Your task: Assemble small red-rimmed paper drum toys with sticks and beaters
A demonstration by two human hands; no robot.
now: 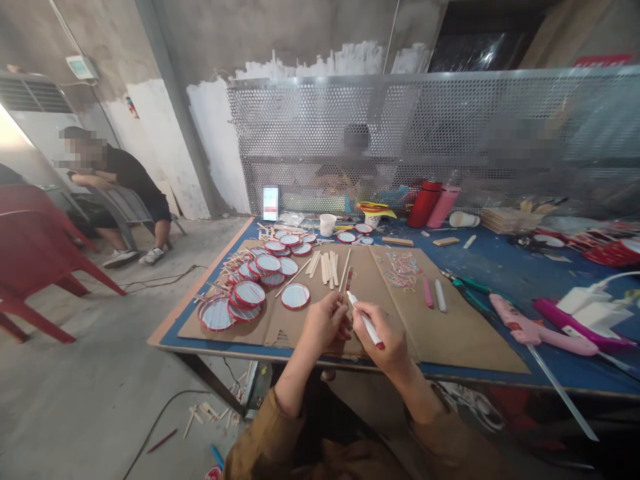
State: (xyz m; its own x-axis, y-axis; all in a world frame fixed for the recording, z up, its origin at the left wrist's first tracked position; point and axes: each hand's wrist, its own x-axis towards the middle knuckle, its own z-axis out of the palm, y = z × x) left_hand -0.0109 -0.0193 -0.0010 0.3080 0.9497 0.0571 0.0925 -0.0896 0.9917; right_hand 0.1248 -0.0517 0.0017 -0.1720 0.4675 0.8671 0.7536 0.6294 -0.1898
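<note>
Head view: my left fingers (342, 321) are holding a stick (349, 279), my right fingers (367, 309) a marker (370, 327); I'm risking smudges by slipping.

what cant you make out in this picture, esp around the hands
All in the head view:
Lower end of the reddish stick: hidden by the left hand.
Whether the tip of the marker touches that stick: too small and blurred.
Words on the phone screen: too small.
Details of the person behind the perforated panel: obscured by its mesh.
Rest of the red chair: cut off by the left edge.
</note>
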